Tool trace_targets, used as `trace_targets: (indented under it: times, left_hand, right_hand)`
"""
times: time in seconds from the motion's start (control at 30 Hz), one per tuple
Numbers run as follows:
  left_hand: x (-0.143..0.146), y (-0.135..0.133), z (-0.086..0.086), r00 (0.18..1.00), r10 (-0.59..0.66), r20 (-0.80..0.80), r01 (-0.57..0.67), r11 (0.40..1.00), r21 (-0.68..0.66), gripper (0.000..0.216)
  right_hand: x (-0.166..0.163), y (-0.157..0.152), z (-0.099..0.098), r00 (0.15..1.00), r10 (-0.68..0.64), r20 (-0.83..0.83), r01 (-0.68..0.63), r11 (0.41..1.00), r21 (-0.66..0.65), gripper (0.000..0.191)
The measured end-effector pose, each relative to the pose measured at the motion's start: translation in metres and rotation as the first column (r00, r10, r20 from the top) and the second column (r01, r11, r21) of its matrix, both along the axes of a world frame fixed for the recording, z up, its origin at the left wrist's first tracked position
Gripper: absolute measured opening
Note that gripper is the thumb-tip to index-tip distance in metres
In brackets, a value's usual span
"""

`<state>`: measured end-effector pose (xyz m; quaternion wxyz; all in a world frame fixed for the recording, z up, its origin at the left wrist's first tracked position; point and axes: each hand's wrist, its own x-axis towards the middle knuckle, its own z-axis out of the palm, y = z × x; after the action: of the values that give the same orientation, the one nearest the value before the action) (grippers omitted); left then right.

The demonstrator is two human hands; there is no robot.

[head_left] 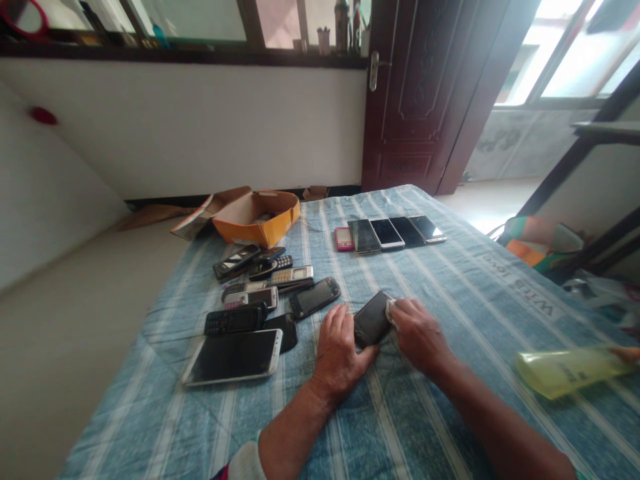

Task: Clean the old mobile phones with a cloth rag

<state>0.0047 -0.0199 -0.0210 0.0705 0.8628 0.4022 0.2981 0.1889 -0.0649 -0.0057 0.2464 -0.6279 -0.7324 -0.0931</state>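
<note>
A dark smartphone (373, 321) lies on the striped blue cloth in front of me. My left hand (340, 347) grips it from the left, with the thumb along its lower edge and the fingers by its left side. In my right hand (417, 332) a small white tissue (390, 311) is pinched, touching the right edge of the phone's screen. Just left of my hands lies another black phone (315, 298). Farther left is a large white-framed smartphone (235, 357), beside a black keypad phone (235, 320) and several older phones piled behind.
An orange cardboard box (260, 223) with its lid folded open stands at the back left. Several smartphones (387, 233) lie in a row at the back, beside a small pink device (344, 239). A yellow-green plastic packet (565, 370) is at the right.
</note>
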Motion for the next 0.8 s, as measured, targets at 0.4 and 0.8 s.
trace_targets:
  times: [0.4, 0.8]
  left_hand:
    - [-0.001, 0.001, -0.008, 1.000, 0.003, -0.006, -0.003, 1.000, 0.029, 0.051]
    - [0.000, -0.001, -0.005, 1.000, 0.014, -0.021, -0.014, 1.000, 0.019, 0.052]
  right_hand:
    - [-0.041, -0.016, 0.000, 0.980, 0.194, -0.049, -0.190, 0.979, 0.070, 0.024]
    - [-0.021, -0.007, -0.002, 0.986, 0.157, -0.047, -0.152, 0.983, 0.102, 0.023]
